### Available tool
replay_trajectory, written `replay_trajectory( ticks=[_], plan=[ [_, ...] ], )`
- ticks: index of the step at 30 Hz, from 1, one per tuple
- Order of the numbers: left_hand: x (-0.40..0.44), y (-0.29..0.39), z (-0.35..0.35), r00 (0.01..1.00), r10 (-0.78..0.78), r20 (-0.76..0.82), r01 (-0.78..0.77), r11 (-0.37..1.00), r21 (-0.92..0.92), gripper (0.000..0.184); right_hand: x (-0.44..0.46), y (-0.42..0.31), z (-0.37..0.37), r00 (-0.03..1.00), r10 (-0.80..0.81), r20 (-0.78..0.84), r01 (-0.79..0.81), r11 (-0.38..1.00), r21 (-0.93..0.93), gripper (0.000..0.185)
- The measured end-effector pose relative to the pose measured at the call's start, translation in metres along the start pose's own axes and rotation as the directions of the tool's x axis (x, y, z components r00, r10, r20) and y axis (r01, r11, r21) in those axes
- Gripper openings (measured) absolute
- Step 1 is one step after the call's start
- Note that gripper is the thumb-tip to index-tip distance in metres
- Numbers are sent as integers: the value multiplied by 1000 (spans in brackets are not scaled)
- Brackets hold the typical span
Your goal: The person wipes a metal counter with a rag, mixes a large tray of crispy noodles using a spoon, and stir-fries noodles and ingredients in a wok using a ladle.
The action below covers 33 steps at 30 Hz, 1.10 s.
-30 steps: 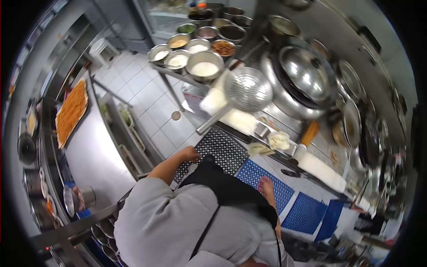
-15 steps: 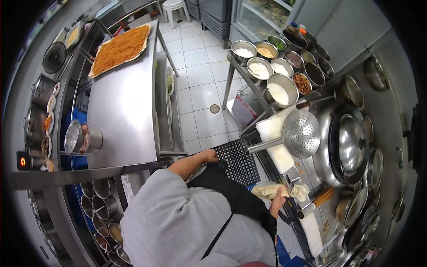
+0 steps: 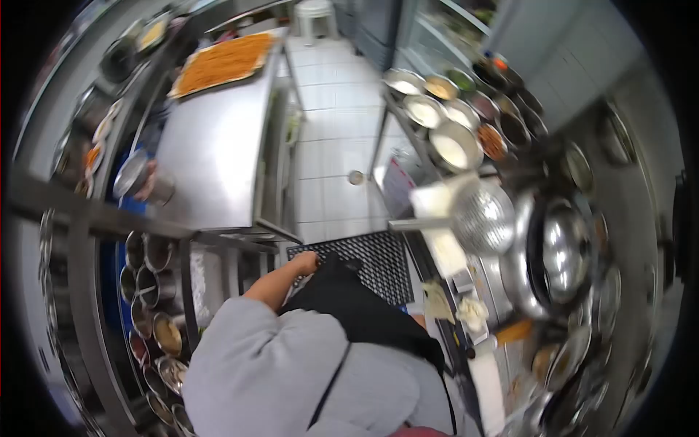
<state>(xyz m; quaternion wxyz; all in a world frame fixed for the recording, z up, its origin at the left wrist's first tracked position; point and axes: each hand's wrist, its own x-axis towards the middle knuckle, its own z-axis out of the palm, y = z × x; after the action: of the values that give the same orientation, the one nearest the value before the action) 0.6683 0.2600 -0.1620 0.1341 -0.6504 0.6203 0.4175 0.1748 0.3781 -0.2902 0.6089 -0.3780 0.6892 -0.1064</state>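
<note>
Beside the black apron (image 3: pixel 357 291), my left hand (image 3: pixel 309 262) is closed above the dark perforated mat (image 3: pixel 378 262); blur hides what its fingers hold, if anything. Only a small skin-coloured part of my right hand (image 3: pixel 419 319) shows at the apron's right edge, its fingers hidden. It is nearest to a pale cloth (image 3: pixel 438 301) hanging at the counter's front edge. A crumpled cloth (image 3: pixel 473 313) lies to the right of that one. Farther up, a perforated metal strainer (image 3: pixel 483 217) rests with its handle pointing left.
A steel table (image 3: pixel 211 156) at the left holds a tray of orange-brown crumbs (image 3: pixel 224 64). Bowls of ingredients (image 3: pixel 449 146) stand at the upper right. A lidded wok (image 3: pixel 564 251) is on the right. Shelved pots (image 3: pixel 156 288) and a metal rail (image 3: pixel 44 193) are at the left.
The view has swung round and shifted. My right hand was on the pale cloth half a second ago; now it is away from it and mostly hidden. My left hand stays by the apron.
</note>
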Motion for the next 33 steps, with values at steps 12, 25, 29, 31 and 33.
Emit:
replay_trajectory(
  ticks=[12,25,29,31,33],
  plan=[
    [26,-12,-34,994,98,-40,-97,995,19,25,-43,-46,5,981,111,-156,-138,975,-175,13],
    [66,-28,-97,967,254,20,-183,745,-641,31,-87,-285,17,995,-49,93,55,996,-70,20],
    [26,-2,-139,939,322,119,-138,672,-728,25,-113,-388,-2,978,-166,126,189,961,-204,21],
    [27,-8,-141,913,378,155,-157,676,-720,24,-127,-436,-2,950,-299,86,301,954,-6,21],
    [22,-1,-155,889,416,193,-166,685,-709,25,-133,-477,-8,943,-333,10,331,934,-133,21]
  ],
)
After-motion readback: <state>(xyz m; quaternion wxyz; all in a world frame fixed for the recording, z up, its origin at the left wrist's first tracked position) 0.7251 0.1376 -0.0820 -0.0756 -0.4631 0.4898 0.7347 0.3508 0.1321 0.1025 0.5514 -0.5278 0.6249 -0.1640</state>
